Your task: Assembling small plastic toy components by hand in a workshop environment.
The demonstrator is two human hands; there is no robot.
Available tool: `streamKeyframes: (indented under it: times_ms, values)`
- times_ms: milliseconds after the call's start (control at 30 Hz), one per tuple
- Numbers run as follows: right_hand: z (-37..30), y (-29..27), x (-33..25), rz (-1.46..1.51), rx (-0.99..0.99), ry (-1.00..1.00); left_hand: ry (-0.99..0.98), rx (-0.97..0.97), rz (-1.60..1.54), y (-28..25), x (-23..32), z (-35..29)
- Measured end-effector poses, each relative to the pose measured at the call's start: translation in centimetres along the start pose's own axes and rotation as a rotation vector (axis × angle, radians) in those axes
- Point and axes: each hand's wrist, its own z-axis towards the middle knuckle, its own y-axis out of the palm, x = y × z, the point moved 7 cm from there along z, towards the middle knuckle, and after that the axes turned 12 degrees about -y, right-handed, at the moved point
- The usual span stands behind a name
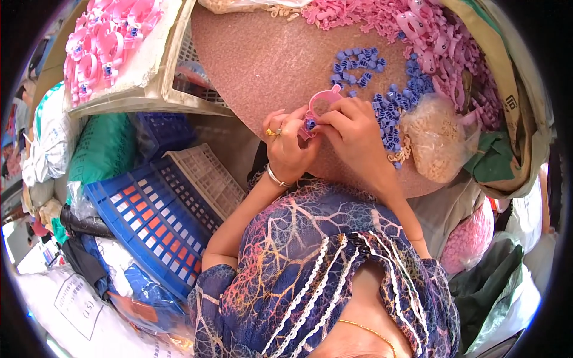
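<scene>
Above the near edge of the round table (256, 59), both my hands meet on a pink plastic part with a ring-shaped end (323, 95). My left hand (291, 146) is closed around its lower end, with the thumb toward my right hand. A small blue plastic piece (310, 124) sits on the pink part between my fingertips. My right hand (358, 128) is closed too, its thumb and fingers pressing at the blue piece and the pink part. Just beyond and to the right, small blue pieces (391, 110) lie loose on the table.
Pink plastic parts (444, 65) heap at the table's far right. A clear bag of beige pieces (434, 137) lies near its right edge. At upper left, a pale crate (161, 98) bears pink ring-shaped parts (107, 51) with blue pieces. A blue basket (158, 221) stands left of me.
</scene>
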Motion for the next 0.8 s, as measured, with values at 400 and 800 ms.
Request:
streamKeyframes:
  times_ms: [400,800]
  values:
    - [-0.4,0.4,0.0,0.018,-0.018,0.143,0.039,0.001,0.073,0.1,0.6,0.2]
    - [-0.3,-0.3,0.9,0.113,-0.021,0.328,0.075,-0.021,0.062,0.0,0.7,0.2]
